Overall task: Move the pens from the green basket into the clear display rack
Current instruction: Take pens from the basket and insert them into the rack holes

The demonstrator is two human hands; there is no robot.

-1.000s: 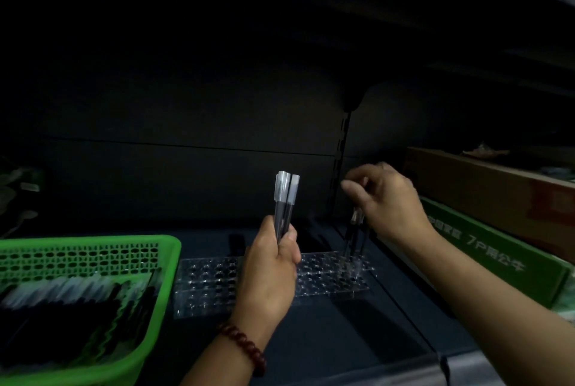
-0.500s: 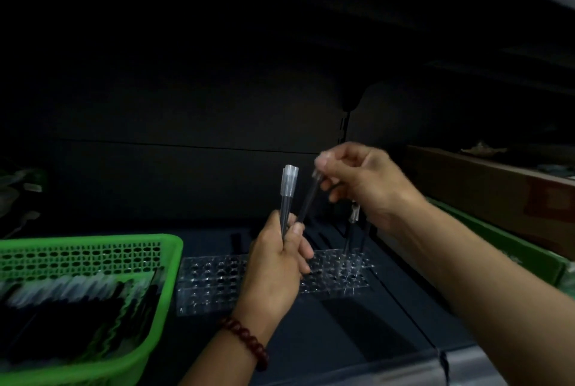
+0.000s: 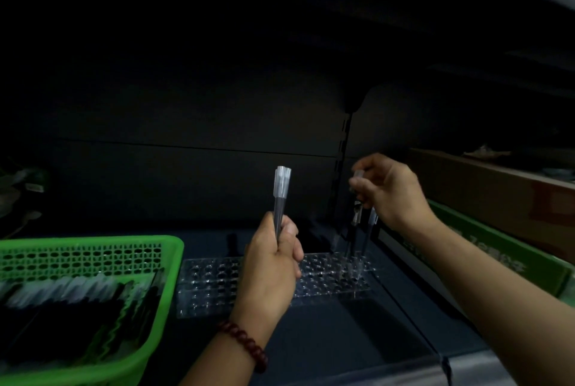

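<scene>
Pinching a pen by its cap, the right hand holds it over the clear display rack's right end, beside standing pens. The left hand grips a spare pen upright; more lie in the green basket. Next, probably: seating it in a free hole.

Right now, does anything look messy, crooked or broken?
Nothing stands out. The clear plastic rack with holes lies flat on the dark shelf, the black pens with clear caps in it stand upright at its right end, and the pens in the green plastic basket lie side by side. No spill or damage shows.
</scene>
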